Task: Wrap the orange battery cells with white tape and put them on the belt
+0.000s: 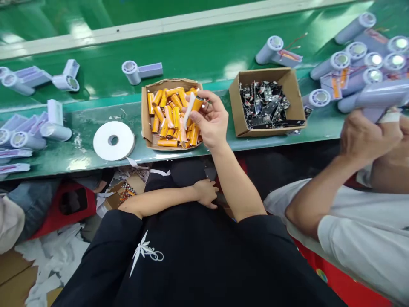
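Observation:
My right hand (213, 121) is raised over the right side of a cardboard box (145, 138) of orange cylindrical batteries (174, 111). Between its thumb and fingers it grips one orange battery (197, 105), tilted, with a white strip (189, 110) along its side. My left hand (206, 192) lies low in my lap against dark clothing, fingers loosely apart, with nothing seen in it. A roll of white tape (123, 138) lies flat on the green bench, left of the battery box, its loose end hanging over the front edge.
Right of the batteries stands a box (239, 133) of small black circuit boards (265, 104). Lilac cylindrical housings (131, 72) with handles stand along the green bench (204, 55). At right, a co-worker's hands (367, 136) hold another housing (383, 96).

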The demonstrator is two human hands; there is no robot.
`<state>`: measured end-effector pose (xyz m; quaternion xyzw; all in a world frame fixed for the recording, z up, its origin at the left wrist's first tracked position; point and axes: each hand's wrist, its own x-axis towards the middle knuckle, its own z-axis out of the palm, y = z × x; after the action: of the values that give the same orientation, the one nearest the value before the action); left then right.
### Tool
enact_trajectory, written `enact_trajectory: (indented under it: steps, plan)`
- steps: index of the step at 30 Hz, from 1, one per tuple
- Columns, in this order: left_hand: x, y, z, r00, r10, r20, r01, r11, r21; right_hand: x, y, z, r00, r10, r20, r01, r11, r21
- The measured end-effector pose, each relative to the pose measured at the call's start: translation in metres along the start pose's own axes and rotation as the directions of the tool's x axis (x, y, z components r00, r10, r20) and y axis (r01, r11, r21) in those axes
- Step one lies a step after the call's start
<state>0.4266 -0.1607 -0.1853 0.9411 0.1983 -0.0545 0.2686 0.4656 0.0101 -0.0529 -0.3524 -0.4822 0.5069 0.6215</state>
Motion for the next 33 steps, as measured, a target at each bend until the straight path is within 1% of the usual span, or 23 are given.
enact_trajectory:
  steps: [2, 4, 5, 6, 7, 8, 9, 10, 11, 12, 13, 15, 16, 17, 18, 20, 22, 23, 25, 27, 30, 32, 33]
  plan:
    - [-0.028, -0.002, -0.013, 0.999, 0.013, -0.042, -0.013, 1.0, 0.018, -0.002, -0.004, 0.0, 1.0, -0.002, 0.006, 0.002, 1.0, 0.007]
    - [-0.071, -0.005, -0.026, 0.988, -0.005, -0.157, 0.003, 1.0, -0.012, -0.005, -0.008, 0.001, 1.0, -0.003, 0.008, 0.003, 1.0, 0.021]
    - [-0.096, -0.006, -0.032, 0.966, -0.041, -0.255, 0.022, 0.997, -0.074, -0.006, -0.009, 0.001, 1.0, 0.005, 0.014, -0.006, 1.0, 0.029]
    - [-0.124, -0.008, -0.036, 0.921, -0.114, -0.372, 0.056, 0.985, -0.165, -0.006, -0.009, 0.001, 0.999, 0.022, 0.026, -0.023, 0.999, 0.033]
    - [-0.153, -0.01, -0.039, 0.855, -0.219, -0.47, 0.107, 0.962, -0.253, -0.007, -0.009, 0.001, 0.998, 0.041, 0.04, -0.042, 0.999, 0.032]
    - [-0.182, -0.012, -0.042, 0.753, -0.355, -0.554, 0.192, 0.924, -0.332, -0.008, -0.009, 0.001, 0.997, 0.055, 0.05, -0.056, 0.998, 0.024]
    - [-0.21, -0.013, -0.043, 0.623, -0.488, -0.611, 0.291, 0.87, -0.398, -0.009, -0.008, 0.0, 0.997, 0.062, 0.05, -0.062, 0.998, 0.015]
    - [-0.237, -0.014, -0.046, 0.495, -0.586, -0.641, 0.372, 0.81, -0.453, -0.01, -0.007, 0.0, 0.997, 0.061, 0.039, -0.061, 0.998, 0.006]
    - [-0.261, -0.015, -0.049, 0.382, -0.646, -0.661, 0.434, 0.757, -0.489, -0.011, -0.007, 0.0, 0.998, 0.056, 0.021, -0.056, 0.998, -0.001]
    - [-0.281, -0.018, -0.056, 0.302, -0.669, -0.679, 0.475, 0.723, -0.501, -0.013, -0.006, -0.001, 0.999, 0.049, 0.002, -0.049, 0.999, -0.005]
    - [-0.298, -0.022, -0.066, 0.263, -0.662, -0.702, 0.497, 0.716, -0.489, -0.014, -0.005, -0.001, 0.999, 0.046, -0.013, -0.046, 0.999, -0.008]
    - [-0.315, -0.042, -0.102, 0.264, -0.599, -0.756, 0.528, 0.745, -0.407, -0.014, -0.004, -0.002, 0.999, 0.051, -0.018, -0.051, 0.999, -0.017]
    - [-0.315, -0.059, -0.128, 0.286, -0.558, -0.779, 0.558, 0.758, -0.338, -0.014, -0.004, -0.002, 0.998, 0.054, -0.014, -0.054, 0.998, -0.021]
    - [-0.308, -0.08, -0.159, 0.332, -0.523, -0.785, 0.597, 0.761, -0.255, -0.013, -0.004, -0.002, 0.998, 0.058, -0.008, -0.058, 0.998, -0.024]
    - [-0.294, -0.104, -0.192, 0.378, -0.49, -0.786, 0.642, 0.75, -0.159, -0.011, -0.004, -0.001, 0.998, 0.063, -0.002, -0.063, 0.998, -0.026]
    - [-0.252, -0.156, -0.259, 0.532, -0.523, -0.666, 0.745, 0.663, 0.075, -0.009, -0.005, -0.001, 0.997, 0.078, 0.006, -0.078, 0.997, -0.022]
    - [-0.202, -0.203, -0.312, 0.581, -0.541, -0.609, 0.748, 0.65, 0.135, -0.009, -0.005, -0.002, 0.995, 0.095, 0.003, -0.095, 0.995, -0.019]
    - [-0.179, -0.223, -0.331, 0.601, -0.562, -0.568, 0.75, 0.642, 0.158, -0.01, -0.005, -0.003, 0.995, 0.101, -0.003, -0.101, 0.995, -0.022]
    - [-0.143, -0.254, -0.351, 0.626, -0.618, -0.476, 0.758, 0.627, 0.182, -0.015, -0.001, -0.008, 0.995, 0.093, -0.043, -0.094, 0.995, -0.034]
    - [-0.121, -0.275, -0.356, 0.631, -0.675, -0.381, 0.769, 0.607, 0.199, -0.02, 0.003, -0.015, 0.994, 0.07, -0.088, -0.075, 0.996, -0.047]
    - [-0.109, -0.293, -0.352, 0.62, -0.722, -0.307, 0.784, 0.582, 0.216, -0.021, 0.003, -0.023, 0.995, 0.081, -0.062, -0.085, 0.994, -0.063]
    - [-0.111, -0.3, -0.35, 0.617, -0.733, -0.285, 0.787, 0.577, 0.22, -0.012, -0.007, -0.021, 0.997, 0.072, -0.009, -0.072, 0.991, -0.108]
    - [-0.114, -0.303, -0.35, 0.621, -0.734, -0.275, 0.784, 0.581, 0.218, -0.004, -0.015, -0.018, 0.999, 0.035, 0.005, -0.034, 0.99, -0.139]
